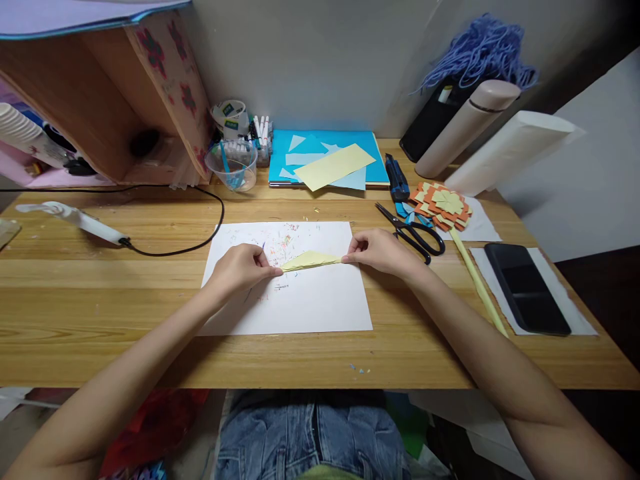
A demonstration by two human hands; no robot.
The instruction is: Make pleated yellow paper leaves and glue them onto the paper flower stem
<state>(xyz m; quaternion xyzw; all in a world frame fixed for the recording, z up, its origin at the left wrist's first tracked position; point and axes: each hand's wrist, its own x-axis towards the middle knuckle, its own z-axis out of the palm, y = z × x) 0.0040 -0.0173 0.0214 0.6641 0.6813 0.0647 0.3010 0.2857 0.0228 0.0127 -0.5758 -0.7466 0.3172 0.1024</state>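
Note:
A small folded piece of yellow paper (311, 260) lies over a white sheet (300, 300) on the wooden desk. My left hand (243, 265) pinches its left tip with fingers closed. My right hand (380, 251) pinches its right tip the same way. The paper is stretched between both hands, just above the white sheet, which carries small coloured specks near its top.
Black scissors (415, 233) lie right of my right hand, next to an orange and yellow paper flower (444, 205) with a long stem. A phone (526, 287) rests at the right. Blue and yellow sheets (330, 163), a marker cup (235, 163) and a glue gun (75, 219) sit behind.

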